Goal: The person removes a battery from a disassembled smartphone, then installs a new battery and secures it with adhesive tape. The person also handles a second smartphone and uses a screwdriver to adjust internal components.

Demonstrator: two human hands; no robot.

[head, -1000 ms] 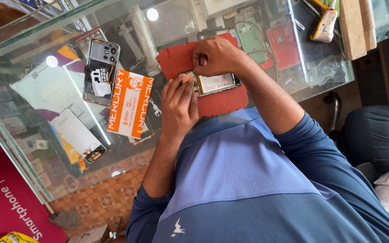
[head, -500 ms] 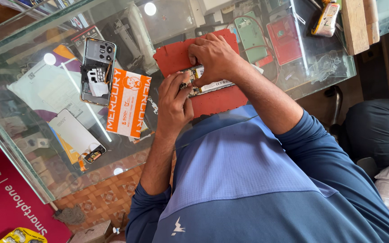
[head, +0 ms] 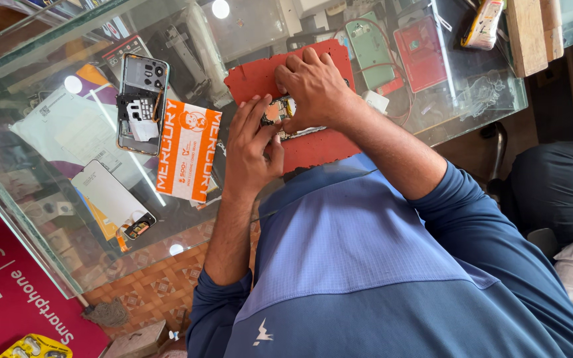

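An opened phone (head: 298,130) with its insides exposed lies on a red work mat (head: 313,149) on the glass counter (head: 67,219). My right hand (head: 316,86) is cupped over the phone's upper part, fingers curled down onto it. My left hand (head: 253,142) comes in from below left, with thumb and fingertips pinched at the phone's left end (head: 274,113). Most of the phone is hidden under both hands. Whether a small tool sits in my fingers I cannot tell.
Left of the mat lie an orange and white packet (head: 188,151), a second opened phone (head: 142,99) and a white display panel (head: 111,199). Behind are a green phone shell (head: 373,46), a red phone (head: 422,50) and a wooden block (head: 528,33). Another person (head: 558,185) sits at right.
My right hand has slid left over the phone, covering more of it. My left hand's fingers have closed in at the phone's left end.
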